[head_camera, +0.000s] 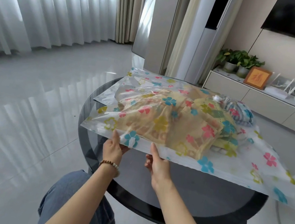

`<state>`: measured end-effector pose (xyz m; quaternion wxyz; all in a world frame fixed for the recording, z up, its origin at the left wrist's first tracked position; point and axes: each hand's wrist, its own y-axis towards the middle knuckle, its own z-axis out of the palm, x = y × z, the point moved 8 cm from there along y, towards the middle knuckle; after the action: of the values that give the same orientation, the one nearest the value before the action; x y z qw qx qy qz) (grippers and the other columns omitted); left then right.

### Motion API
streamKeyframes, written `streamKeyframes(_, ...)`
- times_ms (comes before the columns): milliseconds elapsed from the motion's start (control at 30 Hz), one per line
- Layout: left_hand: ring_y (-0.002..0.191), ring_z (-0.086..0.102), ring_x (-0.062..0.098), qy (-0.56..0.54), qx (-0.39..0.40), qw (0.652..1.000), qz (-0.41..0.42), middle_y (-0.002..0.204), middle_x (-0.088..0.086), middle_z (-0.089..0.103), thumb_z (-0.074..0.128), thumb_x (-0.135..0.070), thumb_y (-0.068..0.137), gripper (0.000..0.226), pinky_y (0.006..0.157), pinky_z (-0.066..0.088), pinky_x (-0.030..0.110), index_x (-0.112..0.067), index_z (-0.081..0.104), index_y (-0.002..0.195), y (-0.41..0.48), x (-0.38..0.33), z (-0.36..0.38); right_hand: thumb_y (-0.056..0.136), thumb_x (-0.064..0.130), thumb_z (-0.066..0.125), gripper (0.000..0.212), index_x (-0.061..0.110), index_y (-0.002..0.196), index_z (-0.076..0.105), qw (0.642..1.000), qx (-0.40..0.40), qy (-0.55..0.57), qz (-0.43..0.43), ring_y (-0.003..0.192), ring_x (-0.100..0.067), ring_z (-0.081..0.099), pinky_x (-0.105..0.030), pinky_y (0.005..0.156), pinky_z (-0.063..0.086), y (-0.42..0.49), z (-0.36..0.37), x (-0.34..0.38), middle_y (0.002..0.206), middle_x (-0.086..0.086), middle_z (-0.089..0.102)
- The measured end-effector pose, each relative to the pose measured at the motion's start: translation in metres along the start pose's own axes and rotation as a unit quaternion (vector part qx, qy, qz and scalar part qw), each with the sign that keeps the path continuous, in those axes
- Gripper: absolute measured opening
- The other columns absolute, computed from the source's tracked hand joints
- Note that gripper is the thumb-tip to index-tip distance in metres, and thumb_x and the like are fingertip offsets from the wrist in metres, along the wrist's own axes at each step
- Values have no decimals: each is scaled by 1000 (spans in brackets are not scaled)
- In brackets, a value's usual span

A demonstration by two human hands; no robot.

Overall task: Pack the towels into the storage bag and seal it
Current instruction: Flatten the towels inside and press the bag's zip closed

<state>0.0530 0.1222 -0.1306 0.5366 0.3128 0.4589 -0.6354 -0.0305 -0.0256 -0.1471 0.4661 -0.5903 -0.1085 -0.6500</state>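
A clear storage bag [247,165] printed with coloured flowers lies across a round dark table [197,195]. Inside it I see folded yellow and tan towels [176,124], and a blue-and-white striped towel [241,112] at the far end. My left hand [114,150] pinches the bag's near edge, thumb on top, right beside a small white slider clip [131,143] on the seal strip. My right hand [157,163] grips the same edge a little to the right, thumb on top and fingers under the plastic.
The table's near rim is close to my knees in blue jeans [72,197]. Glossy grey floor tiles spread to the left, with white curtains [43,4] beyond. A low cabinet [263,100] with plants and a frame stands at the back right, below a wall-mounted screen.
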Motion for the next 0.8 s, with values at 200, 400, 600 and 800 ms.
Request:
streamKeyframes(200,57,70,17,57,59,997,-4,68,10,70,57,-33,88,26,48,54,20,-9,60,82,-2,7,9,83,36,69,25,13,74,66,999,25,18,-11,38,-6,44,-18,41,40,-2,10,-3,49,5,58)
streamKeyframes(400,36,54,7,189,116,974,-42,43,-5,56,57,-42,87,33,36,42,20,-15,59,67,-2,9,15,88,37,62,21,19,80,69,996,44,-65,-34,51,-5,58,-18,48,46,-5,43,-3,57,10,65)
streamKeyframes(600,32,27,3,201,154,967,-12,34,-13,31,51,-36,91,39,36,24,18,-17,41,58,0,6,22,92,31,57,38,21,57,50,996,39,-58,-60,35,-2,34,-14,36,29,-6,40,3,38,14,37)
streamKeyframes(800,28,25,1,185,127,974,-12,29,-11,30,50,-32,92,49,32,22,15,-19,35,48,8,-5,5,91,35,58,51,19,49,35,995,40,-70,-51,34,-7,21,-16,37,22,-5,38,6,38,8,26)
